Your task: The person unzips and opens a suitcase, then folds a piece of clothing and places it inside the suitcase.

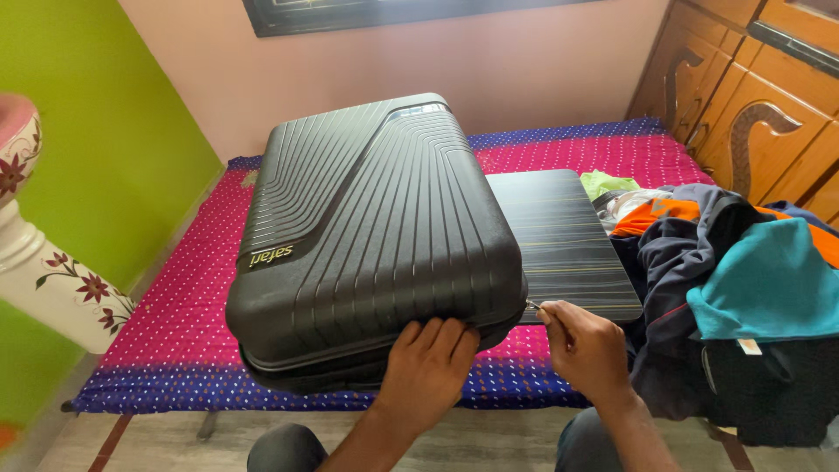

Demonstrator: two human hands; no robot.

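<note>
A black ribbed hard-shell suitcase (367, 227) lies flat on a bed with a pink and blue dotted sheet (188, 336). My left hand (428, 367) presses flat on the suitcase's near edge, fingers spread over the lid. At the suitcase's near right corner, my right hand (587, 348) pinches a small metal zipper pull (533, 306) between thumb and forefinger.
A dark striped board (564, 240) lies on the bed right of the suitcase. A heap of clothes (743, 280), orange, teal and dark, is piled at the right. Carved wooden cupboard doors (752, 96) stand behind it. A green wall and a floral white pillar (44, 271) are left.
</note>
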